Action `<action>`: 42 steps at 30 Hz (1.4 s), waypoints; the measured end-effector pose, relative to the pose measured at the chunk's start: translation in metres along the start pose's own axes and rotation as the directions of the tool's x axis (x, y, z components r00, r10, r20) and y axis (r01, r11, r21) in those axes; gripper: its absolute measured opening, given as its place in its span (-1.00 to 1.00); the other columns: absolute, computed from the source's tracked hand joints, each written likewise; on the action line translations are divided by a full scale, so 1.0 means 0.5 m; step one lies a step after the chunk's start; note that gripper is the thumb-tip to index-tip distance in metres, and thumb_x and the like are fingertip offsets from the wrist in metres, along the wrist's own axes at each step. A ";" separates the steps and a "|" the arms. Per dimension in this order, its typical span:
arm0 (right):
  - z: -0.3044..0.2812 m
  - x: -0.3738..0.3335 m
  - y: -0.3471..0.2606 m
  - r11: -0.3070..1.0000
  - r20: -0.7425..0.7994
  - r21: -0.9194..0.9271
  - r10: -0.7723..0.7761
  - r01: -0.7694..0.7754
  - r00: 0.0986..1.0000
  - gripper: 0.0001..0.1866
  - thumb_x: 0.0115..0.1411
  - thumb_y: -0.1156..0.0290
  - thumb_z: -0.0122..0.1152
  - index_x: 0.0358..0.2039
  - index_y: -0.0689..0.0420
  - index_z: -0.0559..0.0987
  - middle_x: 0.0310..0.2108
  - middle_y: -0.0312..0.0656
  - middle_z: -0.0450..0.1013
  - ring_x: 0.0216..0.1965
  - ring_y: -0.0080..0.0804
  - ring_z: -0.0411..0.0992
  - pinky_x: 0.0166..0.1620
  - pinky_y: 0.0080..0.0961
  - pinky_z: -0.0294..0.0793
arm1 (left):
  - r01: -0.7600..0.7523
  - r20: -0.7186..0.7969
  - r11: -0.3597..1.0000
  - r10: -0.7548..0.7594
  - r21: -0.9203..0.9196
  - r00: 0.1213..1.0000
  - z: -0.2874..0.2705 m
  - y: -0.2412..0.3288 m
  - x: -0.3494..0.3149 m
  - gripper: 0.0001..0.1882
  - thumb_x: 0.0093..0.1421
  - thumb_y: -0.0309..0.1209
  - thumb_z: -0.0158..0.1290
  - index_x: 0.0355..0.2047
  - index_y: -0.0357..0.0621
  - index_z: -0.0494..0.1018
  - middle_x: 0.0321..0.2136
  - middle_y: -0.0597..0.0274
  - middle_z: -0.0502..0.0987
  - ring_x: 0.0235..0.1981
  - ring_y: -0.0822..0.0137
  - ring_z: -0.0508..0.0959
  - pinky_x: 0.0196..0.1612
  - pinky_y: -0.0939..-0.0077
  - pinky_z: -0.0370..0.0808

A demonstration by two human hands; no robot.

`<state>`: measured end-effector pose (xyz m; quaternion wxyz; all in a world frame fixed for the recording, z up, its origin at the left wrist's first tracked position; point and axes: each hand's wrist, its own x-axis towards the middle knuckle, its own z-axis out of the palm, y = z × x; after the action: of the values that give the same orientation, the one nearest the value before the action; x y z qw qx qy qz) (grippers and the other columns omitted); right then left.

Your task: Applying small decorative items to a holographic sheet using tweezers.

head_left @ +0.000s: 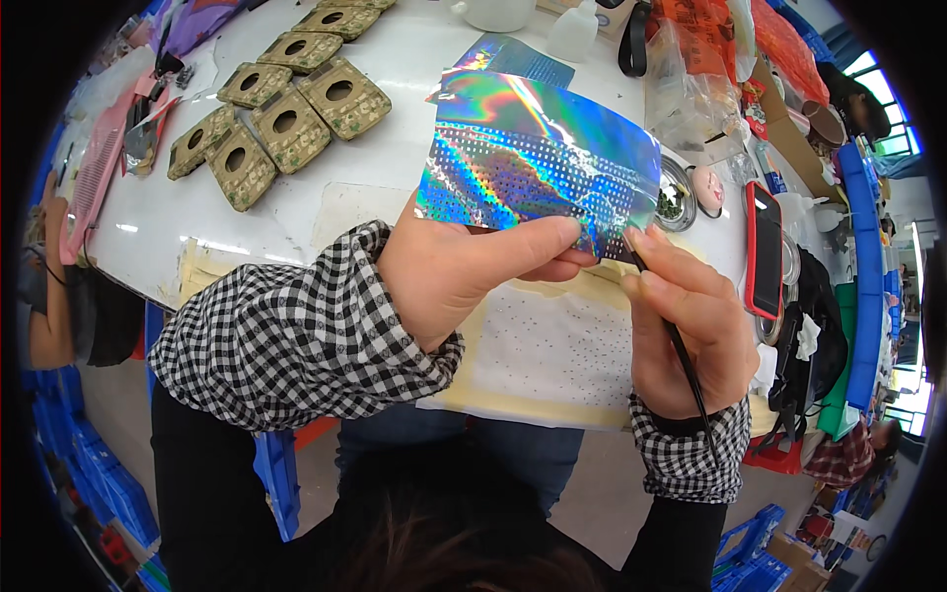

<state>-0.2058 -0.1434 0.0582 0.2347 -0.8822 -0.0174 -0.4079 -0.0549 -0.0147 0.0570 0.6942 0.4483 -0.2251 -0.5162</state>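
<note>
My left hand pinches a shiny holographic sheet by its lower edge, thumb on top and fingers behind. Rows of small square dots cover the sheet's lower half. In my right hand is a slim black tool like a stick or tweezers, gripped between thumb and fingers. Its upper end meets the sheet's lower right corner, where the exact contact is hidden by my fingertips. Below both hands lies a white sheet scattered with tiny dark dots and edged in yellowish tape. Another holographic sheet rests behind the held one.
Several camouflage pieces with round holes lie at the back left. To the right are a round dish with green bits, a red-cased phone and clear plastic bags. A white bottle stands behind. Another person's arm shows far left.
</note>
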 end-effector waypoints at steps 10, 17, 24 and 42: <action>-0.001 0.003 -0.002 0.999 0.040 0.031 -0.028 0.027 0.999 -0.69 -0.10 0.72 0.34 -0.32 0.26 0.47 -0.25 0.04 0.51 -0.20 -0.18 0.53 -0.05 -0.30 0.55 | 0.003 -0.026 1.000 -0.003 0.001 1.000 -0.002 0.000 0.000 -0.78 0.21 -0.45 0.04 -0.14 -0.21 0.47 -0.24 0.18 0.57 -0.21 0.36 0.57 -0.10 0.50 0.51; 0.015 0.000 0.007 0.968 0.276 0.129 -0.242 0.214 0.930 -0.82 -0.11 0.57 0.22 -0.41 0.26 0.49 -0.31 -0.04 0.49 -0.28 -0.24 0.52 -0.17 -0.35 0.58 | -0.162 -0.100 0.987 0.161 0.004 0.982 -0.047 0.010 0.047 -0.78 0.21 -0.45 0.02 -0.17 -0.31 0.48 -0.20 0.12 0.54 -0.11 0.28 0.54 -0.01 0.52 0.50; 0.054 -0.018 0.011 0.954 0.508 0.184 -0.299 0.237 0.808 -0.82 -0.13 0.50 0.14 -0.43 0.24 0.48 -0.34 -0.13 0.46 -0.33 -0.27 0.49 -0.23 -0.42 0.56 | -0.223 -0.093 0.970 0.231 0.093 0.969 -0.060 0.006 0.055 -0.76 0.23 -0.40 0.02 -0.17 -0.30 0.49 -0.21 0.10 0.54 -0.10 0.28 0.55 0.02 0.55 0.48; 0.047 -0.008 0.008 0.970 0.589 0.148 -0.242 0.192 0.771 -0.79 -0.18 0.49 0.15 -0.43 0.17 0.52 -0.34 -0.12 0.40 -0.32 -0.19 0.46 -0.20 -0.37 0.54 | -0.046 -0.063 0.990 0.038 -0.135 0.997 -0.070 0.020 0.057 -0.69 0.17 -0.37 0.12 -0.15 -0.35 0.47 -0.25 0.09 0.56 -0.26 0.36 0.56 -0.17 0.54 0.51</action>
<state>-0.1912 -0.1362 0.0406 0.2028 -0.9479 -0.2089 -0.1292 -0.0121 -0.0265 0.0439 0.7403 0.4107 -0.1776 -0.5018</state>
